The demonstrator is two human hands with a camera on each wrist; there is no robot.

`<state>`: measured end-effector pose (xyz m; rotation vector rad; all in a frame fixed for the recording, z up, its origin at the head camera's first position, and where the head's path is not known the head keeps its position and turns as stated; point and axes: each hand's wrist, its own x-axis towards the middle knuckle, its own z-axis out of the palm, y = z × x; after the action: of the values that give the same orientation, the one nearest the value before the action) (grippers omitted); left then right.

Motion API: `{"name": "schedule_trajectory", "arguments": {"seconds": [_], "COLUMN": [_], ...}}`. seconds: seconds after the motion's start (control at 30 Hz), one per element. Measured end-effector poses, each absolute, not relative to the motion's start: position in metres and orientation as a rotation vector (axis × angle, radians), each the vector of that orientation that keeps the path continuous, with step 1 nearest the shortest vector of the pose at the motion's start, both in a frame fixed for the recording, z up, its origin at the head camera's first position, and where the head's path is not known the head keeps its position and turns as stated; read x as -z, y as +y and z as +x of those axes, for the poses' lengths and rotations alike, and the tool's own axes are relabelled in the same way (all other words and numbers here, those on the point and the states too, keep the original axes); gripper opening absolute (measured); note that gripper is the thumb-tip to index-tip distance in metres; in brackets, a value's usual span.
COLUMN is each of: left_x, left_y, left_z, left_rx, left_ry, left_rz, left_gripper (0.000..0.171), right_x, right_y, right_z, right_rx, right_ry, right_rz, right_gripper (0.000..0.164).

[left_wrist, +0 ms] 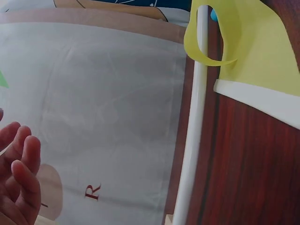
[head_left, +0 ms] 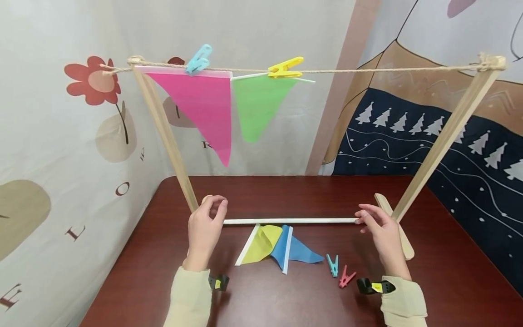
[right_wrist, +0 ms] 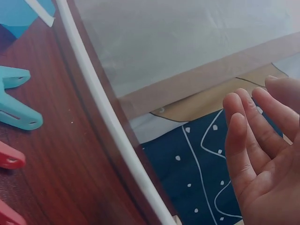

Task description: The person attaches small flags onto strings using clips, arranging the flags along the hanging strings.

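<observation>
My left hand (head_left: 203, 234) hovers by the foot of the left wooden post (head_left: 165, 131), its fingers loosely curved around nothing. Across from it, my empty right hand (head_left: 383, 234) is raised near the right post (head_left: 449, 131), fingers slightly bent. A white rod (head_left: 290, 221) spans low between the posts, its ends overlapped by the hands in the head view. From the twine (head_left: 388, 70) above hang a pink pennant (head_left: 204, 102) under a light blue clothespin (head_left: 199, 60) and a green pennant (head_left: 261, 104) under a yellow clothespin (head_left: 285, 68).
On the dark red table (head_left: 269, 304) lie a curled yellow pennant (head_left: 263, 243) and a blue pennant (head_left: 303, 252), both white-edged. To their right are a teal clothespin (head_left: 333, 266) and a red clothespin (head_left: 346, 277). A wooden foot (head_left: 404, 240) braces the right post. Printed cloth hangs behind.
</observation>
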<state>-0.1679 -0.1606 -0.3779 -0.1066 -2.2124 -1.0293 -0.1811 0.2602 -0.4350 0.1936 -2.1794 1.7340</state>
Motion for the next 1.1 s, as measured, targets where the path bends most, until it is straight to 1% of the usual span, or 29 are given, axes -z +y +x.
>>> {"name": "schedule_trajectory", "arguments": {"seconds": [0.1, 0.27, 0.43, 0.57, 0.7, 0.8, 0.9, 1.1], "left_x": [0.381, 0.387, 0.394, 0.396, 0.4, 0.405, 0.409, 0.415], "left_y": [-0.161, -0.161, -0.163, -0.164, -0.166, -0.167, -0.168, -0.167], "left_z": [-0.167, -0.168, -0.168, -0.169, -0.169, -0.169, -0.17, -0.175], "left_rx": [1.066, 1.134, 1.243, 1.354, 1.469, 1.543, 1.587, 1.543], "left_ry": [-2.246, -2.323, -2.35, -2.35, -2.365, -2.378, -2.397, -2.483], "left_rz": [-0.07, -0.03, -0.018, -0.019, 0.0, 0.017, 0.038, 0.062], "left_gripper": [0.02, 0.024, 0.027, 0.034, 0.038, 0.037, 0.035, 0.032], "right_x": [0.45, 0.475, 0.487, 0.485, 0.462, 0.444, 0.442, 0.45], "right_y": [0.266, 0.272, 0.271, 0.266, 0.253, 0.243, 0.24, 0.241], "right_z": [-0.187, -0.197, -0.2, -0.195, -0.182, -0.172, -0.17, -0.173], "right_rx": [-1.787, -1.776, -1.733, -1.758, -1.828, -1.86, -1.888, -1.946], "right_ry": [-2.15, -2.14, -2.18, -2.197, -2.198, -2.205, -2.203, -2.206], "right_rz": [0.211, 0.147, 0.047, 0.011, 0.012, -0.006, -0.05, -0.085], "right_gripper": [0.035, 0.038, 0.042, 0.046, 0.045, 0.043, 0.042, 0.044]}}
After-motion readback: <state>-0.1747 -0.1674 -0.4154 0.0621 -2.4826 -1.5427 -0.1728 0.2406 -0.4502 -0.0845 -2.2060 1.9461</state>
